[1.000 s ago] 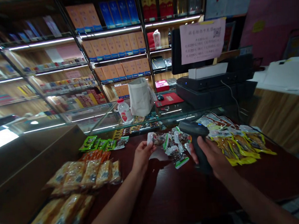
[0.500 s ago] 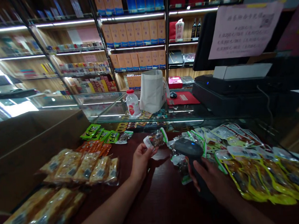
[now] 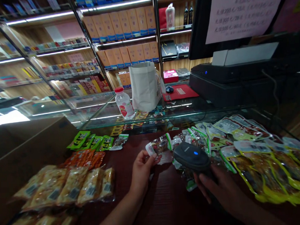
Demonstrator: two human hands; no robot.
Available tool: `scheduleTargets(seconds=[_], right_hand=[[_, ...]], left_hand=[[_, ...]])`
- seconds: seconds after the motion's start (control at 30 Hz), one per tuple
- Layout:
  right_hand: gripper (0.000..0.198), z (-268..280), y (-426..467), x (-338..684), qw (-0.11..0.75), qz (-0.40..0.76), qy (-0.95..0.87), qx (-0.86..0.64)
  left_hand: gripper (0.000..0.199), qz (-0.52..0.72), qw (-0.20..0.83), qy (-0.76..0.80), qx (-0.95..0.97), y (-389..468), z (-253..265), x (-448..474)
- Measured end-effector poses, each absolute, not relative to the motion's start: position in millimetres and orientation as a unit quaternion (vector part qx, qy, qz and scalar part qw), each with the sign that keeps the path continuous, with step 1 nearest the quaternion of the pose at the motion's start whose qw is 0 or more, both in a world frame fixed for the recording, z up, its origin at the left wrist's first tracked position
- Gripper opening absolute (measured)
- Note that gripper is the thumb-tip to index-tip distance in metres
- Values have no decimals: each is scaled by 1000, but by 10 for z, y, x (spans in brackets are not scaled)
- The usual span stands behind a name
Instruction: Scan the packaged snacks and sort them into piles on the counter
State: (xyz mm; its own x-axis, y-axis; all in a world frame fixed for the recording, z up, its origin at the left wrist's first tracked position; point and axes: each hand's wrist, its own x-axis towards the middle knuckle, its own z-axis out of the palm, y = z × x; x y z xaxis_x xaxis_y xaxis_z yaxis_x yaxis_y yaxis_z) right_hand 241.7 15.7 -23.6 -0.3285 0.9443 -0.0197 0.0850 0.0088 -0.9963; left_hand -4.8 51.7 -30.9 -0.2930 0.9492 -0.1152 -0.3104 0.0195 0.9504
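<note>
Between the thumb and fingers of my left hand [image 3: 142, 169] is the white end of a small clear snack packet [image 3: 160, 145] with a green edge, lifted above the dark red tabletop [image 3: 165, 205]. My right hand [image 3: 219, 184] is wrapped round the handle of a black barcode scanner [image 3: 192, 156]. A blue light glows on top of the scanner, and its head is just right of the packet. Beneath and behind the scanner lies a pile of similar green-edged packets [image 3: 193, 135], partly hidden by it.
Yellow-edged food pouches [image 3: 266, 173] lie on the right. To the left are bagged pastries [image 3: 73, 185], orange packets [image 3: 83, 158], green packets [image 3: 91, 140] and a cardboard box [image 3: 28, 142]. A bottle [image 3: 124, 103] and white bag [image 3: 145, 87] stand behind, left of a monitor [image 3: 198, 26].
The view has shifted and tilted down a little. The scanner's head has turned and come nearer the camera, its blue light now facing me more. My left hand keeps its pinch on the packet.
</note>
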Motion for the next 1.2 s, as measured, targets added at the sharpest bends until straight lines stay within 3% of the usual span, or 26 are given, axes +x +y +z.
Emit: scheduleTargets(seconds=[0.63, 0.87, 1.07, 1.2], right_hand=[[54, -184, 117, 2418, 387, 547, -592, -448], [55, -210, 193, 2450, 398, 555, -571, -455], [54, -184, 236, 2476, 391, 544, -586, -456], [53, -195, 270, 2485, 400, 547, -584, -447]], left_hand=[[38, 643, 502, 491, 305, 509, -343, -47], [17, 736, 475, 468, 115, 712, -210, -344], [31, 719, 515, 466, -14, 903, -68, -569], [36, 753, 480, 450, -9, 995, 0, -700]])
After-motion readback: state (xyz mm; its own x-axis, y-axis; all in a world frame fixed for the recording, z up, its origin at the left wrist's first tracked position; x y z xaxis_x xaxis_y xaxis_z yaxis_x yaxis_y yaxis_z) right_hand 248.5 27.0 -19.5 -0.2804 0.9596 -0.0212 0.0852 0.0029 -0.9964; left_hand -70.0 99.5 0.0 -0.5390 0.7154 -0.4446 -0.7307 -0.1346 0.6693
